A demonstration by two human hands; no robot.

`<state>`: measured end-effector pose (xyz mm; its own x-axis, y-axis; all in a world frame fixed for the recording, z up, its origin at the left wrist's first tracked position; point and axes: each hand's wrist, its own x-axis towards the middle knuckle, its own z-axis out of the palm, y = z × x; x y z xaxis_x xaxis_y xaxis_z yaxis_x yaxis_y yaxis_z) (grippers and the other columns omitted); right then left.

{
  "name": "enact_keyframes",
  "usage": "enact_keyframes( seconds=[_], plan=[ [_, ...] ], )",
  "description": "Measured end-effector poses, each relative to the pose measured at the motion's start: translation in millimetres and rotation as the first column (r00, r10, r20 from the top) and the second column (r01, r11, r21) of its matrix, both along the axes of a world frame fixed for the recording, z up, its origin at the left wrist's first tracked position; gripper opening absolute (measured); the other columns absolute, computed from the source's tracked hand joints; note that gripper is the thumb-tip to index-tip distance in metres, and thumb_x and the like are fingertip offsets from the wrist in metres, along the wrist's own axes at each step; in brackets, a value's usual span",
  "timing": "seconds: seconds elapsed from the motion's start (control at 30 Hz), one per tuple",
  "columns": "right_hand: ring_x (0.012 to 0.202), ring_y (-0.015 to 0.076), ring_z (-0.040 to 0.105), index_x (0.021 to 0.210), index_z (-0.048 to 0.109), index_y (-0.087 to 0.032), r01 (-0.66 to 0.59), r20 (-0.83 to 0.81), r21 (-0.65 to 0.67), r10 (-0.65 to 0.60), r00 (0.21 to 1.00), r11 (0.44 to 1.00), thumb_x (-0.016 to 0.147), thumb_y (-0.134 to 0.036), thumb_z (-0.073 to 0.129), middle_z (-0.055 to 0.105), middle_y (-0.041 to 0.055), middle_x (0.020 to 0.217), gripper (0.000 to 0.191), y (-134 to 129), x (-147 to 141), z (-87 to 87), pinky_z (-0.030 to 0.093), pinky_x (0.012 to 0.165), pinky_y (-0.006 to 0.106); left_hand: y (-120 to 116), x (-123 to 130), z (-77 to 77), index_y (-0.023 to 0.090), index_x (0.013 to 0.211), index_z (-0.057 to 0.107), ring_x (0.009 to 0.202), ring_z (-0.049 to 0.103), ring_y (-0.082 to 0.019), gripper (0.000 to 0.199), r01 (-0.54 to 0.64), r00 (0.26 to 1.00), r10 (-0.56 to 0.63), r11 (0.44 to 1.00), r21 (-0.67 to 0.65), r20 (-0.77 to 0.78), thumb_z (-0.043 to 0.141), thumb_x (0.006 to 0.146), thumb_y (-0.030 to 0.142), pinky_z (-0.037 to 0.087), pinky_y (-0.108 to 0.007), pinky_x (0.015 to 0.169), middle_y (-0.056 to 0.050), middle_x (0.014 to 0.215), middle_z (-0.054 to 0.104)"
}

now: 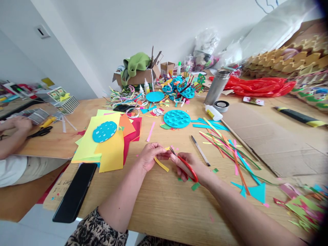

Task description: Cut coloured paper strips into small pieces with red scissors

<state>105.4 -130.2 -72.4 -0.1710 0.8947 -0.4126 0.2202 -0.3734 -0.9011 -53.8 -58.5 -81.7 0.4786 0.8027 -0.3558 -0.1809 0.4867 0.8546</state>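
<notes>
My left hand [153, 155] pinches a narrow yellow paper strip [162, 164], one end of which hangs below the fingers. Close against it on the right, my right hand [188, 165] is closed around red-handled scissors [191, 171]. The scissor blades point left toward the strip's upper end, near my left fingertips; whether they touch the paper is hard to tell. Small green paper scraps [195, 186] lie on the table under my right hand. A pen [200, 150] rests just beyond it.
Yellow sheets [111, 153] and a blue dotted disc [104, 132] lie left, above a black phone [74, 193]. Ahead is a blue textured disc [177, 119]. Coloured strips [237, 160], cardboard [269, 140] and a metal flask [217, 87] are right. Another person's hands [19, 124] are far left.
</notes>
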Motion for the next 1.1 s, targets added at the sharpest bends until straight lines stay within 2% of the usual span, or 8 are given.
enact_keyframes(
  seconds=[0.23,0.43,0.67,1.1],
  plan=[
    [0.036,0.0063,0.05,0.07,0.044,-0.018,-0.04,0.047,-0.023,0.041,0.998,0.999,0.077,-0.061,0.056,0.054,-0.0039,0.05,0.046,0.3,-0.7,-0.9,0.037,0.036,0.016,2.4,-4.1,2.1,0.011,0.06,0.062,0.064,0.066,-0.017,0.018,0.065,0.998,-0.065,0.998,0.016,-0.021,0.076,0.056,0.021,0.049,-0.028,0.066,-0.009,0.068,0.071],
    [0.035,0.0061,0.049,0.072,0.046,-0.017,-0.057,0.049,-0.013,0.058,0.997,0.998,0.076,-0.059,0.058,0.054,-0.0048,0.049,0.044,-0.3,-1.3,-0.1,0.035,0.034,0.015,2.1,-4.6,3.0,0.011,0.06,0.063,0.059,0.063,-0.015,0.019,0.112,0.993,-0.112,0.994,0.015,-0.034,0.077,0.054,0.022,0.047,-0.027,0.062,-0.008,0.066,0.07],
    [0.034,0.005,0.048,0.068,0.043,-0.018,-0.048,0.064,-0.03,0.05,0.997,0.998,0.072,-0.061,0.061,0.054,-0.0046,0.049,0.047,-1.2,-2.2,5.9,0.033,0.032,0.014,1.9,-4.5,4.0,0.011,0.06,0.064,0.061,0.064,-0.016,0.017,0.126,0.991,-0.126,0.992,0.016,-0.035,0.077,0.054,0.021,0.047,-0.026,0.061,-0.008,0.066,0.07],
    [0.031,0.0053,0.046,0.066,0.041,-0.019,-0.059,0.079,-0.032,0.061,0.995,0.998,0.072,-0.062,0.059,0.053,-0.005,0.047,0.047,-1.1,-1.6,4.0,0.03,0.029,0.015,3.3,-5.9,1.1,0.012,0.061,0.063,0.063,0.065,-0.016,0.016,0.131,0.991,-0.13,0.991,0.026,-0.027,0.076,0.056,0.021,0.048,-0.026,0.063,-0.008,0.067,0.071]
  ],
)
